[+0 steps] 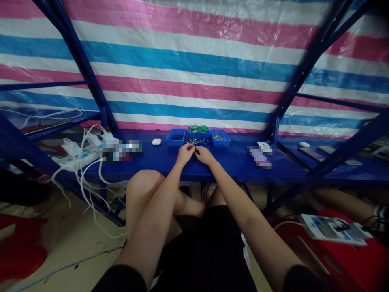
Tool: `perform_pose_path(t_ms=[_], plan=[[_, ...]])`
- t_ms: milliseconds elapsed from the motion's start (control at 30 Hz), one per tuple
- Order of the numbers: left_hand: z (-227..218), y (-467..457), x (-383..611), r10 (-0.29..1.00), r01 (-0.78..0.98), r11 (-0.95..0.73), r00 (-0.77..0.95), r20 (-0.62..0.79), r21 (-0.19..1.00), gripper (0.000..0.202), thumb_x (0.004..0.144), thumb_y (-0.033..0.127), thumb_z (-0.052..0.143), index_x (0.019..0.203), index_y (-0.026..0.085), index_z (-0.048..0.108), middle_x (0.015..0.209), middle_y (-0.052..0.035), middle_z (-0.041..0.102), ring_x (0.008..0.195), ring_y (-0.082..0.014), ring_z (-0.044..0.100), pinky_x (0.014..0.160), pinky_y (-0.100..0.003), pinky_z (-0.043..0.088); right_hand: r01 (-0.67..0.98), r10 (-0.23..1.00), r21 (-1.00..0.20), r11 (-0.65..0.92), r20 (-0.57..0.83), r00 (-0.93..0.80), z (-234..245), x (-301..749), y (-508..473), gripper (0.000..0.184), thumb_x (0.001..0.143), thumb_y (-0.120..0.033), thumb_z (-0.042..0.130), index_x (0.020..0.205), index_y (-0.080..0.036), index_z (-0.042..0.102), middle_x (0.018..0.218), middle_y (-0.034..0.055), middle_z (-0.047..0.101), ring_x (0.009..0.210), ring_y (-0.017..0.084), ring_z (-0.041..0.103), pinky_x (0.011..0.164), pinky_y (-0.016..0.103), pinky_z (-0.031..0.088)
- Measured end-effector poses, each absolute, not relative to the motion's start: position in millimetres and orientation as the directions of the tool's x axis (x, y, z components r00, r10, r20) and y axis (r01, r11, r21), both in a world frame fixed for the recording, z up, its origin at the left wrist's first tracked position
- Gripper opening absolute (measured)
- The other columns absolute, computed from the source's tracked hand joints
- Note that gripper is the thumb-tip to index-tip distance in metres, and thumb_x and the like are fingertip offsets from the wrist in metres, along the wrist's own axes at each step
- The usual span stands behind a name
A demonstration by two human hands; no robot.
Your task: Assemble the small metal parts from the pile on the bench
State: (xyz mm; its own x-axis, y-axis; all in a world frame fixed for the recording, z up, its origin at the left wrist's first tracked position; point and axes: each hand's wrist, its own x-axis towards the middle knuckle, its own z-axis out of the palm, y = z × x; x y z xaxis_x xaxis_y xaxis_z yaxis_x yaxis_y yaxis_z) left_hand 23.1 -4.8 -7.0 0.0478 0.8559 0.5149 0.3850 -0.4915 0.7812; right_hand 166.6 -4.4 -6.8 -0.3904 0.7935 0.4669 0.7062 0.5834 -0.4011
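My left hand [185,154] and my right hand [204,155] meet over the blue shelf [231,162], fingertips pinched together on a tiny part I cannot make out. Just beyond them lies a loose pile of small dark metal pieces [196,142]. Behind the pile stand three small blue trays: a left tray [176,137], a middle tray [199,130] with green packets, and a right tray [220,138] with small silvery parts.
A white earbud case [156,141] lies left of the trays. White power strips and tangled cables [82,156] crowd the shelf's left end. Blue rack posts [285,91] rise on both sides. A red stool [340,251] with a white device stands at my right.
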Motion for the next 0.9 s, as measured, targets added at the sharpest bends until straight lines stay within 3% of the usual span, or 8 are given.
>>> perform_pose_path(t_ms=[133,300,600,900], plan=[[-9.5,-4.5,23.5,0.871,0.433,-0.439,-0.009,0.491,0.787,0.013,0.076,0.026,0.053,0.08,0.017,0.06,0.073,-0.0021,0.065,0.069,-0.0134,0.061,0.066,-0.023,0.046,0.636,0.819,-0.542,0.549,0.499,-0.283,-5.4,167.7,-4.2,0.018,0.083,-0.02,0.043,0.093,-0.019,0.059,0.088,0.0047,0.064,0.081,0.016,0.057,0.078,0.028,0.043],[-11.5,-2.5,24.6,0.882,0.454,-0.445,0.07,0.466,0.772,0.017,0.079,0.027,0.052,0.087,0.017,0.063,0.078,-0.0044,0.067,0.069,-0.0143,0.061,0.066,-0.023,0.046,0.478,0.849,-0.714,0.511,0.508,-0.147,-6.8,172.2,0.3,0.025,0.081,-0.028,0.048,0.104,-0.021,0.055,0.082,0.0006,0.064,0.074,0.014,0.058,0.074,0.027,0.045],[-9.0,-2.5,23.7,0.858,0.561,-0.477,0.131,0.496,0.677,0.021,0.082,0.022,0.052,0.093,0.018,0.068,0.095,-0.0079,0.068,0.087,-0.0193,0.062,0.082,-0.029,0.045,0.485,0.854,-0.723,0.491,0.509,-0.106,-5.1,174.0,-0.3,0.019,0.081,-0.034,0.048,0.087,-0.02,0.06,0.082,0.0011,0.064,0.077,0.014,0.059,0.075,0.026,0.044],[-8.0,-4.3,23.4,0.884,0.541,-0.418,0.056,0.464,0.73,0.018,0.082,0.027,0.052,0.088,0.017,0.066,0.084,-0.0058,0.068,0.077,-0.0161,0.061,0.072,-0.024,0.045,0.484,0.892,-0.768,0.419,0.448,-0.061,-9.1,177.0,7.2,0.022,0.083,-0.037,0.046,0.077,-0.019,0.058,0.07,-0.0002,0.062,0.068,0.014,0.058,0.069,0.024,0.043]])
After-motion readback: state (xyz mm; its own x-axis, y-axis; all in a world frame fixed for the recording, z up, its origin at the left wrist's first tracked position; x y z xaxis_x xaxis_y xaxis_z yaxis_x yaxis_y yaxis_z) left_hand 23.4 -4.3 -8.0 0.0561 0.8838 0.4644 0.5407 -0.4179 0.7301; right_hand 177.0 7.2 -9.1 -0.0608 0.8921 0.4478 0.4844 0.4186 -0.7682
